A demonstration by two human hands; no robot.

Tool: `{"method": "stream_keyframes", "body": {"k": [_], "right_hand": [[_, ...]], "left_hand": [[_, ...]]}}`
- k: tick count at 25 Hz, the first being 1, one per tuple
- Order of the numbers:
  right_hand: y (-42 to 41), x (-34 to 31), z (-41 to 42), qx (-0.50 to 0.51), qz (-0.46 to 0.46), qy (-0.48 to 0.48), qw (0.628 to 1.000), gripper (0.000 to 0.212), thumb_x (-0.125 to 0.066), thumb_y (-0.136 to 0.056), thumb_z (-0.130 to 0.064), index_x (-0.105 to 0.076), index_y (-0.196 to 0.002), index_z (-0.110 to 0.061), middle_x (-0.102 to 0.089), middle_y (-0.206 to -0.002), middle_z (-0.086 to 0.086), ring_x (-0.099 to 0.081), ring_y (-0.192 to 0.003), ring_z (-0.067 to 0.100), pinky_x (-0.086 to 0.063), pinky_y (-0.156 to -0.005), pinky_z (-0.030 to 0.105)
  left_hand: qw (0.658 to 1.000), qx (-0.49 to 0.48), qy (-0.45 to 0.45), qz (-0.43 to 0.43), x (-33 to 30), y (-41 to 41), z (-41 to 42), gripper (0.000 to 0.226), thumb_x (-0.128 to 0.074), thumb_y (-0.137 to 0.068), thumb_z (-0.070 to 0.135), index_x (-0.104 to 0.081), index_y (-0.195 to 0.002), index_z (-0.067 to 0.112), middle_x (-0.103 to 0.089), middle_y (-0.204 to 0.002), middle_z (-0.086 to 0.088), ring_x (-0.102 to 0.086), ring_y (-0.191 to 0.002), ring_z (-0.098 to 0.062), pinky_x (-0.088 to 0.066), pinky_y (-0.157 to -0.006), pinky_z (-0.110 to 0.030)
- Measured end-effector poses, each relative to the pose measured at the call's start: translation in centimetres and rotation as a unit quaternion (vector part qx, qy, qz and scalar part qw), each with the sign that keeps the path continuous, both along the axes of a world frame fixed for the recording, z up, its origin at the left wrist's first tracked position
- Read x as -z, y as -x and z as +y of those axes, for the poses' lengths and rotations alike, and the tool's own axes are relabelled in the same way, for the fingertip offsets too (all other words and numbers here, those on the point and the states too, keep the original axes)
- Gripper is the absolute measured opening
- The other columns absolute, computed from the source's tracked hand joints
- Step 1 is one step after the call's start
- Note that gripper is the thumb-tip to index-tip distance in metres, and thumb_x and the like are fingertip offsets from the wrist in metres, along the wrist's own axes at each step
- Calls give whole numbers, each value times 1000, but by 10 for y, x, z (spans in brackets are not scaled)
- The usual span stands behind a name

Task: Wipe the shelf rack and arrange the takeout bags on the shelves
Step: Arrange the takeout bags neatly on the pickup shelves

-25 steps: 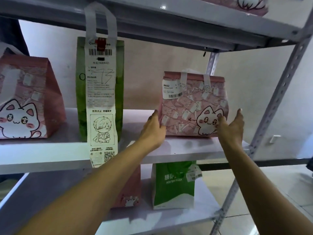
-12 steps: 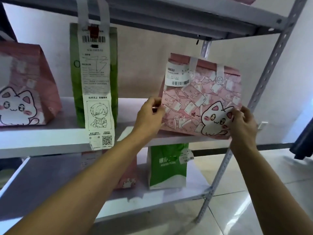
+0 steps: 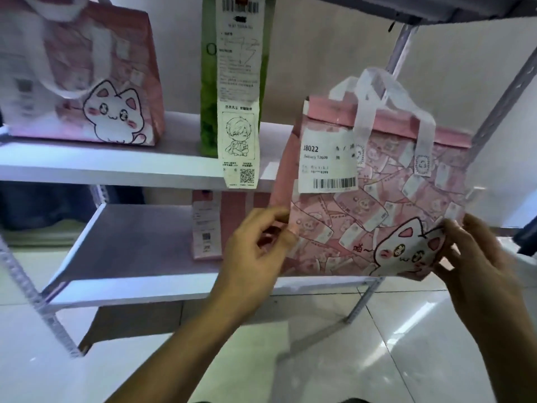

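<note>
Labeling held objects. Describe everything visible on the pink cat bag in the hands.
The pink cat bag looks like glossy paper or laminate, printed with small cards and a white cartoon cat at lower right. Two white strap handles stand up from its folded top. A white barcode label reads J8022. It is held slightly tilted in front of the shelves, the left hand and right hand gripping its lower corners.

3 pink bags (image 3: 374,216), 1 green bag (image 3: 209,82), 2 hands (image 3: 255,245)

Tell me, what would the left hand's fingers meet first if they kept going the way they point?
The pink bag: the left hand already grips its lower left edge, so nothing lies between.
</note>
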State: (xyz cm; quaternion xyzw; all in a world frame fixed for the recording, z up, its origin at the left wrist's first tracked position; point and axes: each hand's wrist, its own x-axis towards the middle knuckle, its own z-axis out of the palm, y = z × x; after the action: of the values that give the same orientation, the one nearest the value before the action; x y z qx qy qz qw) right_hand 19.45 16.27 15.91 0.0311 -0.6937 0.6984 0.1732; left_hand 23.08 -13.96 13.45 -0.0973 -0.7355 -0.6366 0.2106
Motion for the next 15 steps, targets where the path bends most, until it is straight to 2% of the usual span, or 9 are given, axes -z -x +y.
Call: {"method": "stream_keyframes", "body": {"k": [2,4,8,10,13,15], "right_hand": [[-12,28,0,-63,-42,-33,997,32,-58,-95,-35,-67,-125,-31,-71,-122,4,-70,-110,22,-62,-81,40],[-16,58,-3,-112,-101,-59,987,35,-61,-90,-31,-70,-124,-28,-71,-123,7,-70,-110,24,-61,-79,39],[-10,113,-30,-209,-214,-100,949,37,-70,-81,-31,-75,-117,-26,-70,-127,6,-70,-112,26,-61,-82,41],[0,132,-58,-254,-239,-141,927,35,-69,-83,-31,-75,-117,-26,-70,-128,1,-69,-113,23,-60,-87,40],[16,148,-112,-300,-245,-185,903,27,-68,-87,-26,-77,-112,-31,-73,-121,-4,-71,-109,16,-60,-85,30],[28,156,-152,-323,-229,-207,895,26,-64,-94,-17,-78,-109,-33,-75,-116,-6,-71,-107,13,-60,-85,28]], "left_hand": [[1000,-14,-4,-23,28,-28,-20,19,-65,-93,38,-71,-111,35,-69,-109,15,-67,-102,-5,-55,-84,-19],[997,-15,-29,-72,56,-50,-42,17,-65,-91,42,-72,-107,42,-71,-107,15,-68,-101,-6,-56,-81,-19],[982,-39,-41,-182,118,-75,-76,22,-69,-91,23,-74,-101,41,-74,-107,17,-69,-103,-6,-58,-85,-23],[971,-80,-57,-220,148,-82,-94,19,-69,-92,20,-76,-101,35,-75,-107,15,-69,-104,-9,-59,-85,-24],[947,-171,-78,-261,186,-90,-119,17,-69,-90,22,-74,-104,31,-76,-105,13,-69,-103,-14,-60,-81,-24],[931,-242,-98,-253,204,-95,-137,15,-70,-88,17,-75,-100,26,-78,-100,9,-70,-98,-12,-59,-79,-23]]}}
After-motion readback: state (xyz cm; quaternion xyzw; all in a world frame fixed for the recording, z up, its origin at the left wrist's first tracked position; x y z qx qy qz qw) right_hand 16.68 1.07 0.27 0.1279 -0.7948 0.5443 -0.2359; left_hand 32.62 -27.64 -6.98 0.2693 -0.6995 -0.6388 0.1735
